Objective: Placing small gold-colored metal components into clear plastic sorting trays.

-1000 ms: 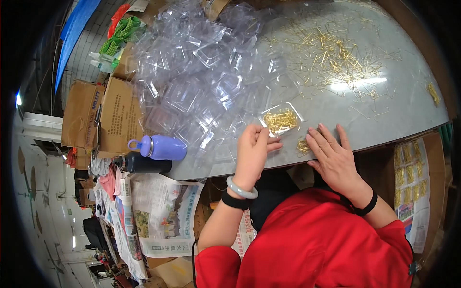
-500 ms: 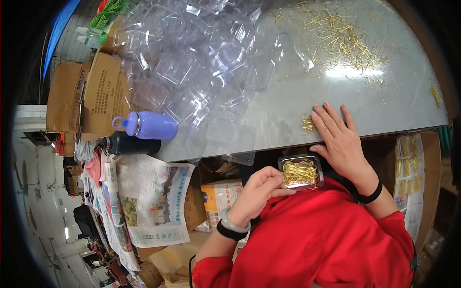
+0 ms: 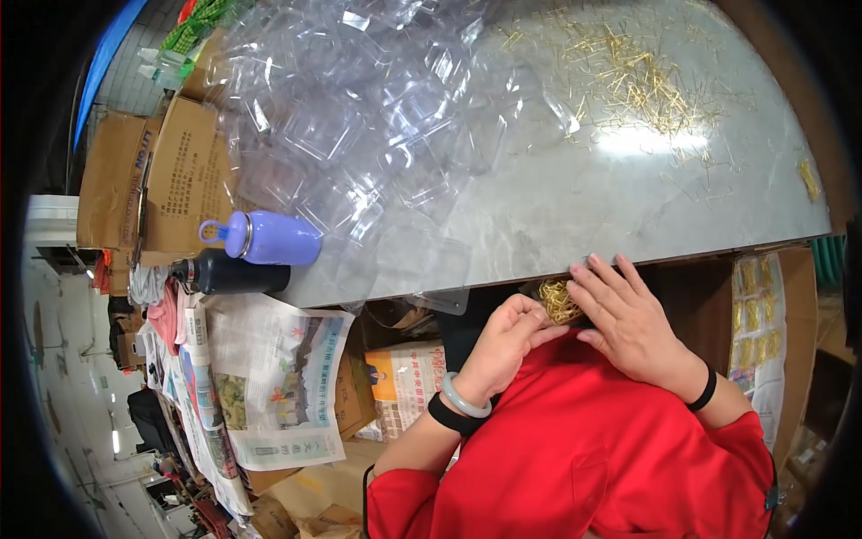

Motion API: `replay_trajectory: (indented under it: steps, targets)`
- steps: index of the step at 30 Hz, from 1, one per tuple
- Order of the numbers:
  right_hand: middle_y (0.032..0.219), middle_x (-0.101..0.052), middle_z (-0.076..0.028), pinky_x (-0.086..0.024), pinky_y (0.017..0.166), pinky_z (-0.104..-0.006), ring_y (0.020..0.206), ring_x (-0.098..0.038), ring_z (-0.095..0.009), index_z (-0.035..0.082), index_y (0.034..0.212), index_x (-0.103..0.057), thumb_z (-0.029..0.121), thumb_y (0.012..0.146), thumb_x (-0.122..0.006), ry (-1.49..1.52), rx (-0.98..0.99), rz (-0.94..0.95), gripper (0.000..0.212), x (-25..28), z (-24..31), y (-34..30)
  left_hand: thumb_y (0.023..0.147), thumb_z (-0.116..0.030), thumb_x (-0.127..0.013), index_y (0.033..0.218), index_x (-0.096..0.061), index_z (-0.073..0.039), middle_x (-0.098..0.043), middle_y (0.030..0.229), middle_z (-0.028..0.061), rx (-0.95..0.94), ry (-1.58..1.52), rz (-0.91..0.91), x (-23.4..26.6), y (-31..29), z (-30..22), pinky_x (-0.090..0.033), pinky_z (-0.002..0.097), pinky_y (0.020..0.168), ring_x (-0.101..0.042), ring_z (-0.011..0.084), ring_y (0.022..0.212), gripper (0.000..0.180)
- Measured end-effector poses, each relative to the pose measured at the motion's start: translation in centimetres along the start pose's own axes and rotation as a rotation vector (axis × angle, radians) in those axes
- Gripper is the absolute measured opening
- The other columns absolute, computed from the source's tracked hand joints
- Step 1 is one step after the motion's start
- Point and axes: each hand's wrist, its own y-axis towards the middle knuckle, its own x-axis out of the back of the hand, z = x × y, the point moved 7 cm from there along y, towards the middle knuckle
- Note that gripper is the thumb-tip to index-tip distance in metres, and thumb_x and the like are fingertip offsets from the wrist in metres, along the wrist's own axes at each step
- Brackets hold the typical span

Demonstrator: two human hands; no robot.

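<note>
Below the table's front edge, my left hand [image 3: 507, 349] pinches the side of a small clear plastic tray, now mostly hidden behind both hands. Bent gold wire hooks [image 3: 558, 301] fill the tray in a tangled heap. My right hand [image 3: 624, 328] lies over the tray's right side, palm down with its fingers stretched out. Far right on the grey table [image 3: 539, 216] spreads a loose pile of the same gold hooks [image 3: 642, 76].
Many clear plastic trays [image 3: 359, 117] are heaped at the table's left. A purple bottle [image 3: 280, 238] and a black bottle [image 3: 235, 271] lie at its left edge. Newspaper [image 3: 278, 377] covers boxes below. Bundled hooks line a cardboard box [image 3: 795, 332] at right.
My right hand has come off the tabletop toward me, over the tray. The small cluster of hooks beside its fingers no longer lies on the table. My left hand still holds the tray.
</note>
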Motion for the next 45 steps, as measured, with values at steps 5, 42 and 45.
replay_trajectory:
  steps: [5,42,45]
  targets:
    - [0.149,-0.045,-0.013,-0.03,0.117,-0.0513,0.142,-0.038,-0.034,0.003,0.14,-0.049,0.026,0.08,-0.076,0.103,0.078,0.005,0.071,-1.3,0.7,-0.9,0.104,-0.006,-0.046,0.105,-0.051,-0.001,-0.062,0.113,0.01,0.017,0.05,-0.014,-0.2,-1.3,0.4,-0.051,0.0419,0.104,-0.063,0.0218,0.111,0.008]
    - [0.121,-0.063,-0.016,-0.046,0.099,-0.0417,0.121,-0.054,-0.034,0.003,0.126,-0.061,0.007,0.079,-0.077,0.345,-0.314,-0.544,0.05,4.1,-8.1,1.7,0.1,-0.02,-0.05,0.147,-0.039,0.0,-0.034,0.155,0.0205,-0.866,1.779,-0.043,-8.3,6.4,-8.3,-0.017,0.0564,0.119,-0.028,0.0406,0.145,0.052]
    - [0.111,-0.066,-0.013,-0.049,0.091,-0.0404,0.109,-0.058,-0.031,0.003,0.119,-0.065,0.006,0.078,-0.077,0.315,-0.305,-0.62,0.043,4.3,-8.1,2.4,0.1,-0.019,-0.05,0.146,-0.041,0.0,-0.035,0.155,0.0205,-0.855,1.782,-0.032,-8.2,6.7,-8.1,-0.018,0.0551,0.119,-0.029,0.0405,0.145,0.051]
